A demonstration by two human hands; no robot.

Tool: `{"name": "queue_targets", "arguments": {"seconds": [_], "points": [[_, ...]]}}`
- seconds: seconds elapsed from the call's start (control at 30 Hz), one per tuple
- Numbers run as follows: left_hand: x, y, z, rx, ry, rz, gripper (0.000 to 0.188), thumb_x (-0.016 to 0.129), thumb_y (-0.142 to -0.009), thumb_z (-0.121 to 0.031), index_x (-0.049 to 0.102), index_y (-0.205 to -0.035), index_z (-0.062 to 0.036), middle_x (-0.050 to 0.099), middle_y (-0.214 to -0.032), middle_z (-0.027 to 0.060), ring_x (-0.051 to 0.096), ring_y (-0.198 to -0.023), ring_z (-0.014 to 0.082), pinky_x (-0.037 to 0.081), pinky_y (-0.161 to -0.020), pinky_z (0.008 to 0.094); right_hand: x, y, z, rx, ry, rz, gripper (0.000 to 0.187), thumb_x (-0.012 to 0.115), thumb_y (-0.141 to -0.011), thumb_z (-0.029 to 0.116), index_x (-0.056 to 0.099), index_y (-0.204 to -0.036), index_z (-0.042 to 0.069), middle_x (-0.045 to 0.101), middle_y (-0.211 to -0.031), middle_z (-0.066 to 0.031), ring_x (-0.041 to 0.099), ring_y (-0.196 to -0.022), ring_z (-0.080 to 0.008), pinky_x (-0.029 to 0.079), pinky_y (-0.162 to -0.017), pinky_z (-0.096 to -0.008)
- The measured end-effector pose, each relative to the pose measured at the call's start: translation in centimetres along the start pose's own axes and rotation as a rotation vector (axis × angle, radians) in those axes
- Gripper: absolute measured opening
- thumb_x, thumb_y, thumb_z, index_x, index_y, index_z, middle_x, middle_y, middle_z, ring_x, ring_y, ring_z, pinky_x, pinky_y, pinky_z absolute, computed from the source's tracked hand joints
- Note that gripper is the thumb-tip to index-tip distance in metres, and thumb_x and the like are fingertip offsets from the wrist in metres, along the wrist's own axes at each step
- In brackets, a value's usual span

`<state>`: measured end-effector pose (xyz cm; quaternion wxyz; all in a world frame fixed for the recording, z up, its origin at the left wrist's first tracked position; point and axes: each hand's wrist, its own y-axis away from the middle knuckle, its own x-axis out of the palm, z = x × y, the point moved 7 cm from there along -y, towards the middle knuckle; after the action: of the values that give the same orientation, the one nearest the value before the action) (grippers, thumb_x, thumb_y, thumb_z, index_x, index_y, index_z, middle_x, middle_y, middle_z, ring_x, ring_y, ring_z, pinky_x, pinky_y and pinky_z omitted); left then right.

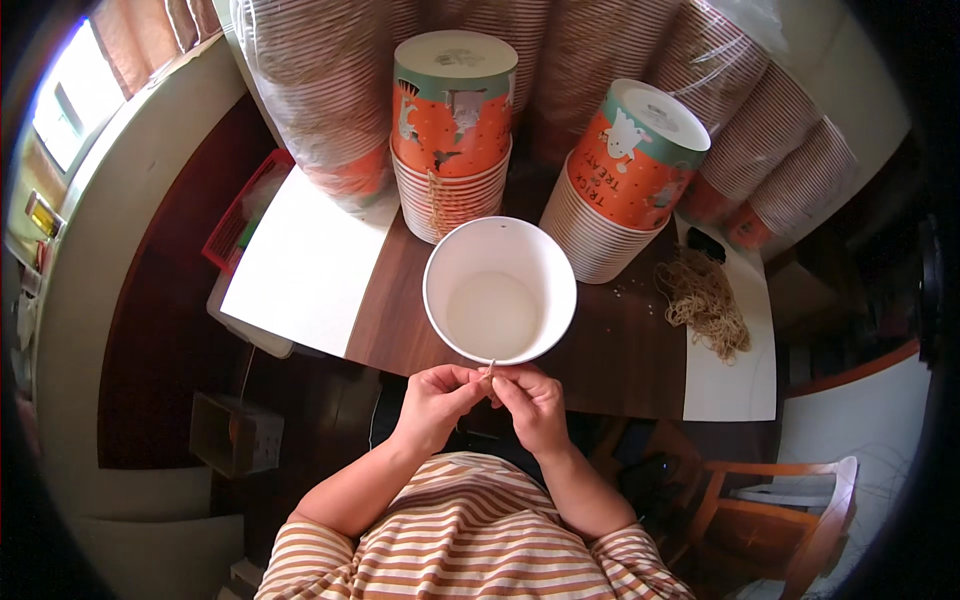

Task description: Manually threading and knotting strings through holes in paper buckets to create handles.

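Observation:
A white paper bucket (500,310) stands with its mouth toward me, and a small hole shows near its far rim. At its near rim, my left hand (436,404) and my right hand (536,408) meet with thumbs and fingers pinched together. Between the fingertips is a short bit of brown twine (489,378), mostly covered by the fingers. Whether it passes through the rim is hidden. To the right lies a loose tangle of the same kind of brown twine (708,305).
Upside-down stacks of orange and green printed buckets stand behind, one at left (455,110) and one at right (635,150). Plastic-wrapped bucket stacks (310,90) line the back. White sheets (305,260) cover both table ends. A wooden chair (770,520) stands at lower right.

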<state>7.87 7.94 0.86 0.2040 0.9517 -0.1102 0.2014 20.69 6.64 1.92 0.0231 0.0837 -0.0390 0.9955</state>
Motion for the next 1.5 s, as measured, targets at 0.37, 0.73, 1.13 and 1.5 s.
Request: {"name": "queue_targets", "arguments": {"seconds": [0.37, 0.73, 1.13, 1.5], "points": [[-0.3, -0.1, 0.4, 0.057, -0.031, -0.009, 0.010, 0.067, -0.083, -0.010, 0.064, -0.084, -0.0003, 0.063, -0.074, 0.0006, 0.049, -0.059, 0.0030, 0.037, -0.051, 0.0176, 0.5, 0.2, -1.4, 0.231, -0.369, -0.088, 0.014, 0.058, -0.087, 0.009, 0.064, -0.097, 0.001, 0.065, -0.086, -0.0034, 0.057, -0.074, -0.0088, 0.046, -0.070, -0.0230], [-0.1, 0.0, -0.7, 0.209, -0.136, -0.070, 0.010, 0.063, -0.085, -0.005, 0.063, -0.085, 0.0051, 0.066, -0.078, 0.0040, 0.058, -0.070, 0.0054, 0.047, -0.064, 0.0182, 0.9, 0.4, -1.8, 0.483, -0.568, -0.100, 0.009, 0.060, -0.087, 0.010, 0.065, -0.092, 0.005, 0.062, -0.081, -0.0002, 0.050, -0.066, -0.0074, 0.042, -0.063, -0.0227], [-0.3, -0.4, -0.3, 0.262, -0.095, -0.019, 0.007, 0.062, -0.085, -0.004, 0.062, -0.086, 0.0030, 0.064, -0.079, 0.0011, 0.056, -0.069, 0.0040, 0.045, -0.063, 0.0182, 0.5, 0.2, -0.5, 0.292, -0.389, -0.155, 0.012, 0.061, -0.086, 0.012, 0.065, -0.094, 0.003, 0.062, -0.080, 0.0002, 0.050, -0.067, -0.0053, 0.040, -0.063, -0.0202], [1.5, 2.0, -3.9, 0.951, -0.738, -0.214, 0.020, 0.069, -0.072, 0.007, 0.064, -0.088, -0.0018, 0.061, -0.082, 0.0073, 0.055, -0.061, 0.0089, 0.044, -0.051, 0.0208, 0.5, 0.3, -2.3, 0.440, -0.502, -0.156, 0.013, 0.060, -0.088, 0.012, 0.065, -0.093, 0.002, 0.060, -0.071, 0.0012, 0.047, -0.059, -0.0049, 0.038, -0.056, -0.0191]]}}
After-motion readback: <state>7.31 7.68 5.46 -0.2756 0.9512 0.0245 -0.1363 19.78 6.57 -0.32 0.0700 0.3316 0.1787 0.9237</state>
